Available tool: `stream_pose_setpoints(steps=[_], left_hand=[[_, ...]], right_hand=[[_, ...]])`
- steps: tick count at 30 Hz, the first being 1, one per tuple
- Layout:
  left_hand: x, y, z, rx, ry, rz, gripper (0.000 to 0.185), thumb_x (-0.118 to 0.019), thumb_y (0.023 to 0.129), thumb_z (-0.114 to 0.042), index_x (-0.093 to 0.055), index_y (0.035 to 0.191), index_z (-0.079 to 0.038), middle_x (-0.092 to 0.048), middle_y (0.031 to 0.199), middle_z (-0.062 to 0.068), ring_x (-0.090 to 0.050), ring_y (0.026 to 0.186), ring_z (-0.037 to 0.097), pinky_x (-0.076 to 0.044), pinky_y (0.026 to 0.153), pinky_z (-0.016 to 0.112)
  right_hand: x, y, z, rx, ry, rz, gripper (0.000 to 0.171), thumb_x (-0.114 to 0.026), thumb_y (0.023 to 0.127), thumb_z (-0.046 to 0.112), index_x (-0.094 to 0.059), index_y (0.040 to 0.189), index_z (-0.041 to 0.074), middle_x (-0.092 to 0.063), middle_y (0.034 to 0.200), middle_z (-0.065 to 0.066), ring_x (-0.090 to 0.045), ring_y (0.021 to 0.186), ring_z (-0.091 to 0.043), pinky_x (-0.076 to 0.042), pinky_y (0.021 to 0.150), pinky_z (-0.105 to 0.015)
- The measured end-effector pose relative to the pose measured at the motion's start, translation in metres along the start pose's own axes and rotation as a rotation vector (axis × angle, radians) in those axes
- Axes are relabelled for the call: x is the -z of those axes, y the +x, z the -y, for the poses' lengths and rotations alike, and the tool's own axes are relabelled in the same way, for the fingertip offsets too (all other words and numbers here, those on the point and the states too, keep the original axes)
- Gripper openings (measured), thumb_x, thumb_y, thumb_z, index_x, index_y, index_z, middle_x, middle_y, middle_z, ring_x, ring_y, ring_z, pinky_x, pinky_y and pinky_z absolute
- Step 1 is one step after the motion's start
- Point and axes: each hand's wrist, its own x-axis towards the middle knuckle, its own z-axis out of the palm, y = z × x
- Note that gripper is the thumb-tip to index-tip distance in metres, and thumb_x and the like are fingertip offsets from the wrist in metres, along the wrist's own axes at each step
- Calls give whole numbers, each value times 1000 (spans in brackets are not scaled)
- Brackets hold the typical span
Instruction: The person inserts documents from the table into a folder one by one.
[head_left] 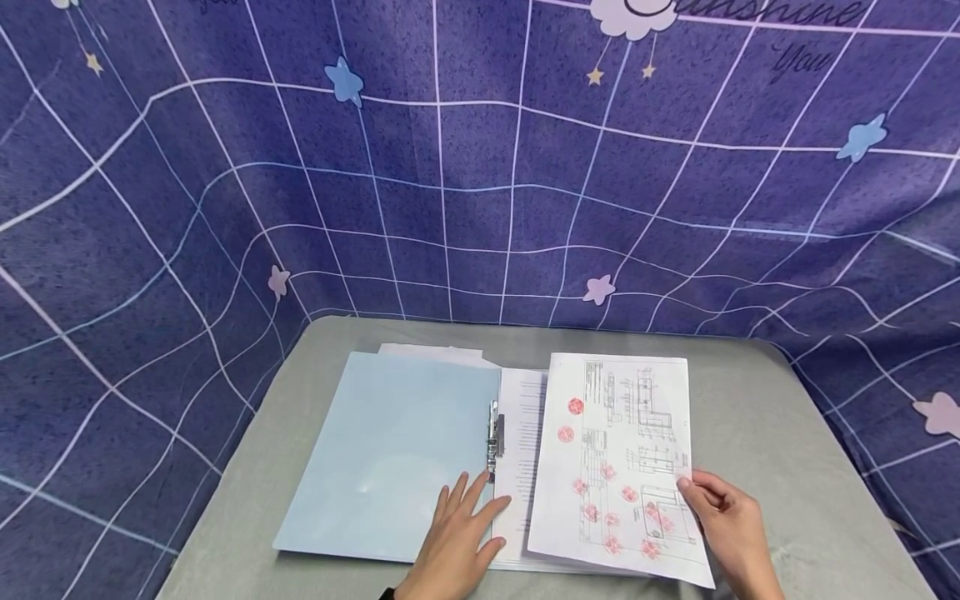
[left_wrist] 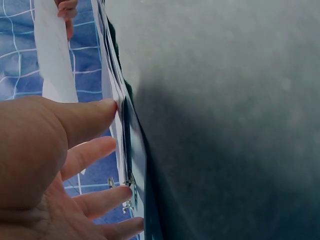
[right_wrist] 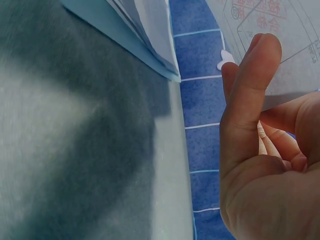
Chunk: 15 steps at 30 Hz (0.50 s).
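A stamped drawing sheet lies over the open blue folder on the grey counter. The right hand pinches its edge; the left hand, grip wide and flat, presses the folder beside the metal clip.

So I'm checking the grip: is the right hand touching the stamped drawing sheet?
Touching. The right wrist view shows the right hand pinching the drawing sheet edge.

The left hand lies flat with fingers spread and straight; the right hand pinches, fingers curled.
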Motion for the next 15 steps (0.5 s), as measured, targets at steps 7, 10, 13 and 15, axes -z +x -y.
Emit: stream_pose_setpoints(steps=[7, 10, 13, 15], left_hand=[[2, -1, 0, -3, 23, -1, 45, -82, 86, -22, -70, 129, -18, -48, 153, 19, -42, 140, 50, -33, 108, 72], [1, -1, 0, -2, 26, 0, 45, -82, 86, -23, -70, 129, -18, -48, 153, 19, -42, 140, 51, -33, 108, 72], [0, -1, 1, 2, 28, 9, 46, -83, 86, -24, -70, 129, -18, -48, 153, 20, -41, 141, 51, -32, 108, 73], [0, -1, 1, 8, 27, 24, 46, -82, 86, -24, -70, 130, -18, -48, 153, 19, -40, 141, 51, -31, 109, 72]], right_hand=[[-2, 1, 0, 9, -23, 0, 33, -68, 101, 19, -68, 125, -4, -76, 93, -11, -71, 71, -15, -58, 59, -27], [-4, 2, 1, 28, -34, -6, 31, -69, 100, 17, -69, 123, -4, -76, 91, -11, -70, 70, -15, -57, 57, -27], [-7, 3, 2, 43, -42, -3, 28, -70, 100, 15, -70, 120, -4, -76, 90, -11, -70, 68, -15, -57, 56, -27], [-9, 4, 3, 51, -45, 4, 27, -70, 99, 14, -70, 120, -4, -76, 90, -11, -70, 67, -16, -57, 56, -28]])
